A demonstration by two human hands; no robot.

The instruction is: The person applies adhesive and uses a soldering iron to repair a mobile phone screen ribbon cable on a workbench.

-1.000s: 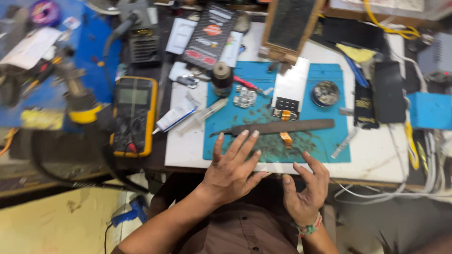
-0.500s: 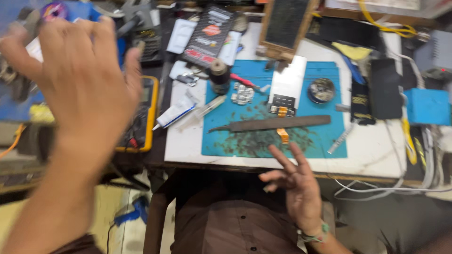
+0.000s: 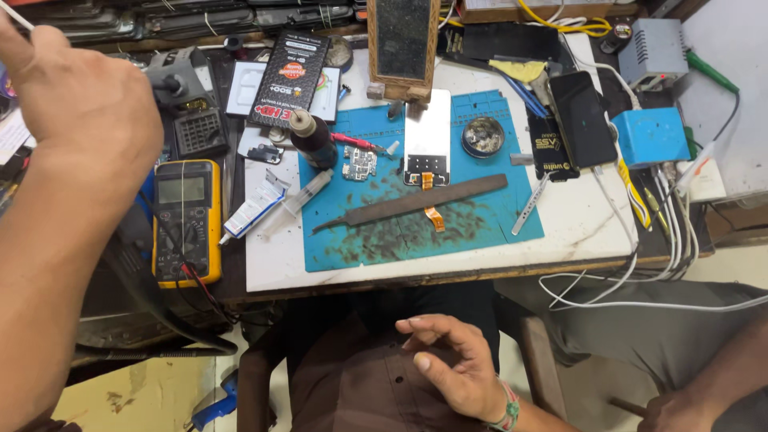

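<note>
1. Fingers of the left hand (image 3: 84,112) are being curled closed around a thin white stick (image 3: 16,16), which is being pinched at the upper left, raised well above the bench.
2. Just below and to the right of those fingers, a yellow multimeter (image 3: 186,220) is being left lying flat, with a grey soldering stand (image 3: 186,88) behind it.
3. Further right, a syringe (image 3: 292,204) and a long dark file (image 3: 416,200) are being kept on the blue work mat (image 3: 512,216), well apart from both hands.
4. Behind the file, a small circuit board (image 3: 360,162) and a white phone back (image 3: 426,136) are being displayed.
5. Fingers of the right hand (image 3: 448,364) are being held loosely spread and slightly bent over the lap, nothing being gripped, below the table edge (image 3: 400,276).
6. At the far right, another person's hand (image 3: 680,412) is being shown.
</note>
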